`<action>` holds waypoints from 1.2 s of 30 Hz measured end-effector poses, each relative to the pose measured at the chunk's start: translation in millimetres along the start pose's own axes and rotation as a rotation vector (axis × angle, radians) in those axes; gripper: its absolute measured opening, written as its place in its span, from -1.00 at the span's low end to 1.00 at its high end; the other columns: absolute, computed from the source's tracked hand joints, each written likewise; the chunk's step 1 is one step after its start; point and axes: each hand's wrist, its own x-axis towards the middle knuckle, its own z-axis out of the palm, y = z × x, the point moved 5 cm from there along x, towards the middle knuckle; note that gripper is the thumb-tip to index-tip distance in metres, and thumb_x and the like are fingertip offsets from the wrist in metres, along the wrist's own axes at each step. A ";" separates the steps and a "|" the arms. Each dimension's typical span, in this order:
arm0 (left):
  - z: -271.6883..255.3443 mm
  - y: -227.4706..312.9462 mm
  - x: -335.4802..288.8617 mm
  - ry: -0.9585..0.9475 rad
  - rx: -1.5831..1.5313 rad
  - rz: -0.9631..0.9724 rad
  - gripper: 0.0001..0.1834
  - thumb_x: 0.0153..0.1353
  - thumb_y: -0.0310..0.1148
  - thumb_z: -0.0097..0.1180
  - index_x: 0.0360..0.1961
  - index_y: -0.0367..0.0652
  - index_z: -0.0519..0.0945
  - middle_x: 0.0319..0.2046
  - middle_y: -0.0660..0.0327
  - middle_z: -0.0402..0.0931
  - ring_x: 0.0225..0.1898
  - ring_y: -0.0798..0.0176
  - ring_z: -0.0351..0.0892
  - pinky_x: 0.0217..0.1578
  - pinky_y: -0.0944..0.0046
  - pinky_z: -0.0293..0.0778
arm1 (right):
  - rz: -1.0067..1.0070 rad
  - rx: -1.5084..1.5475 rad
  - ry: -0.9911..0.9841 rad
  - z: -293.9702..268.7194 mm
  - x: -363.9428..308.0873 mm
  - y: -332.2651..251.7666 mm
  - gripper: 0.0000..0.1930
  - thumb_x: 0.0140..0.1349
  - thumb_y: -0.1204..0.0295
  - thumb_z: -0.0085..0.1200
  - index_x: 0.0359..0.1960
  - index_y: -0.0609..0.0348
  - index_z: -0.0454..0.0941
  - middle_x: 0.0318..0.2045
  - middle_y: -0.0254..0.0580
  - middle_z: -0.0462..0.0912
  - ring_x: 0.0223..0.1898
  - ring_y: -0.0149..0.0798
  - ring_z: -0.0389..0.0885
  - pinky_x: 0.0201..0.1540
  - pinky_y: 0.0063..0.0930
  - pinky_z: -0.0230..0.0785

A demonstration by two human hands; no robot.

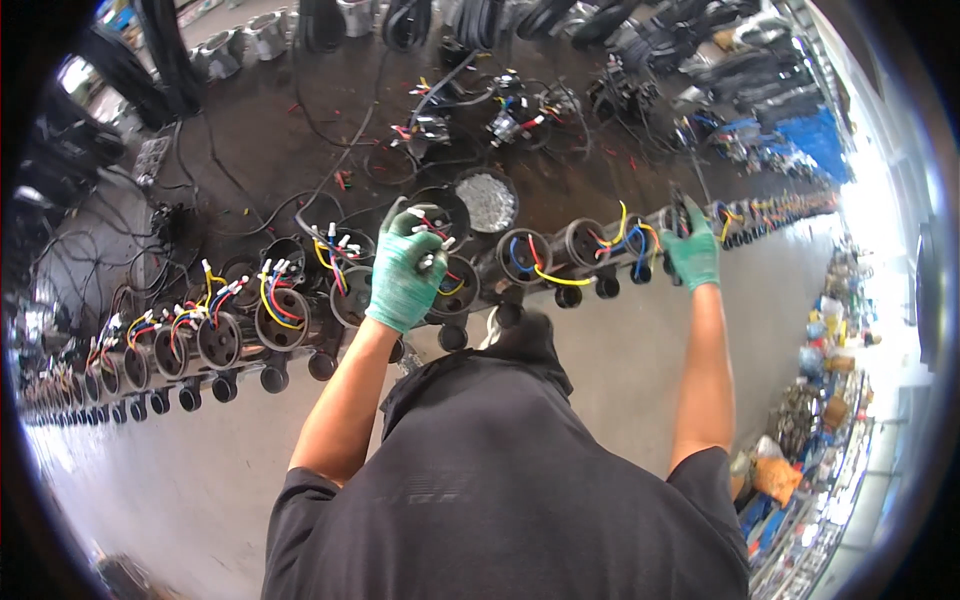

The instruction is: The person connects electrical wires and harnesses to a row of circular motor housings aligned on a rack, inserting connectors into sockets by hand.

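My left hand (408,268), in a green glove, is closed with curled fingers over a round black housing. Small white wire caps (447,243) show at its fingers, and red wire lies beside them; the exact grip is partly hidden. My right hand (695,252), gloved in green too, is wrapped round a dark tool that looks like pliers (682,208), held upright at the housing row. Between my hands, one housing (518,256) has blue, red and yellow wires sticking out. A round dish of small silvery pieces (487,203) sits just beyond my left hand.
Black cylindrical housings (220,342) with coloured wires line the table's near edge both ways. Loose wired parts (510,125) and cables lie on the dark tabletop (270,110). Coiled black cables (480,22) stand along the far side. An orange bag (777,480) is among goods at right.
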 end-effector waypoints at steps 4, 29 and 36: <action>5.4 -0.8 -1.2 0.014 -0.039 -0.068 -0.81 -0.05 -0.64 0.26 -0.36 -0.20 0.67 0.09 0.01 0.61 0.16 -0.11 0.53 0.11 0.07 0.51 | 0.115 -0.261 -0.097 8.6 64.9 118.3 -0.24 0.09 0.22 0.36 0.41 -0.01 0.51 0.07 0.08 0.75 0.07 0.06 0.74 0.18 -0.14 0.53; 32.1 10.8 -0.2 0.005 0.677 -0.161 -0.87 0.11 -0.43 0.29 -0.32 -0.21 0.62 -0.08 -0.07 0.62 0.03 -0.24 0.60 0.05 -0.11 0.54 | -0.914 -0.754 -1.318 285.4 83.1 -90.8 -0.36 0.30 0.40 0.06 0.48 -0.03 0.40 0.19 0.05 0.69 0.22 0.09 0.66 0.25 -0.09 0.50; 32.5 7.0 1.7 -0.002 0.720 -0.214 -0.77 0.12 -0.40 0.27 -0.20 -0.22 0.62 -0.07 -0.07 0.62 0.03 -0.21 0.60 0.05 -0.08 0.54 | -0.901 -0.994 -1.274 295.0 135.8 -36.4 -0.49 0.22 0.47 0.05 0.25 -0.05 0.63 0.05 -0.03 0.77 0.08 0.14 0.73 0.14 -0.09 0.58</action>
